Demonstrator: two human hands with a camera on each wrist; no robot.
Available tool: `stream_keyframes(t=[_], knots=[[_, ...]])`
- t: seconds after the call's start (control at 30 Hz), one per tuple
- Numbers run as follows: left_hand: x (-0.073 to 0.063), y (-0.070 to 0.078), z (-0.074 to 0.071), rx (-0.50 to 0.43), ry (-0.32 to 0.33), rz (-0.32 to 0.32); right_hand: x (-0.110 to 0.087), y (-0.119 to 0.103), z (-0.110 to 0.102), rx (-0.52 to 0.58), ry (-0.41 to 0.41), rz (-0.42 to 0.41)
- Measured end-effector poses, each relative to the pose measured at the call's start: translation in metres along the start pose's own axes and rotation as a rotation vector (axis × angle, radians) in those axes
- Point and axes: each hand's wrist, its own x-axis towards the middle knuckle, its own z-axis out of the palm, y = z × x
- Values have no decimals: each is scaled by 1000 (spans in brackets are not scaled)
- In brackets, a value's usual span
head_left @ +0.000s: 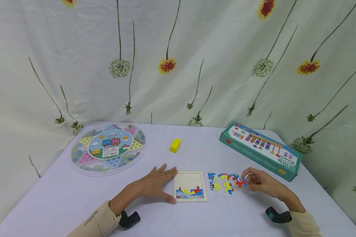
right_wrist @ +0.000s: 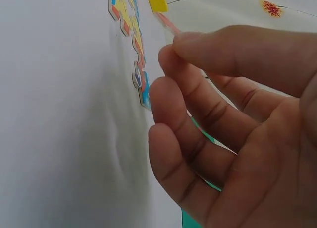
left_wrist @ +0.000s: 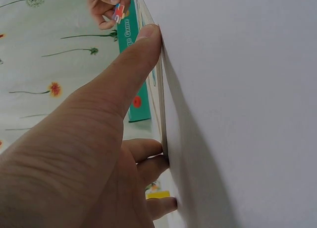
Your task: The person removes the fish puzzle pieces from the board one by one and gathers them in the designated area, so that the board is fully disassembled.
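My left hand [head_left: 155,184] lies spread at the left side of a shallow wooden puzzle tray [head_left: 190,171]. Its thumb [left_wrist: 147,37] presses the near corner, and fingertips touch the frame farther back. Inside the tray, assembled pieces [head_left: 190,193] in yellow, red and blue fill the lower part. Right of it lie several loose puzzle pieces [head_left: 227,187]. My right hand [head_left: 259,180] hovers at their right end with curled fingers. In the left wrist view its thumb and fingers pinch a red and blue puzzle piece [left_wrist: 118,13]; in the right wrist view the pinch is mostly hidden.
A yellow block [head_left: 175,145] lies behind the tray. The round Chinese checkers set [head_left: 108,149] is at back left, and a green Ring Challenge Game box [head_left: 260,149] at back right. A flowered cloth [head_left: 219,65] hangs behind the white table [head_left: 166,220].
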Motion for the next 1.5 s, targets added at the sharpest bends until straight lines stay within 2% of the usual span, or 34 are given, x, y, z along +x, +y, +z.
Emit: stream_keyframes(t=[0.4, 0.7, 1.0, 1.3, 1.5], knots=[[1, -1, 0, 8, 1, 1, 1, 8, 2, -8, -91, 12], [1, -2, 1, 7, 4, 4, 2, 10, 3, -68, -76, 5], [2, -2, 2, 4, 1, 8, 2, 8, 5, -51, -69, 21], [2, -2, 2, 6, 1, 1, 4, 10, 6, -108, -51, 39], [1, -2, 2, 9, 5, 0, 3, 8, 7, -90, -46, 45]])
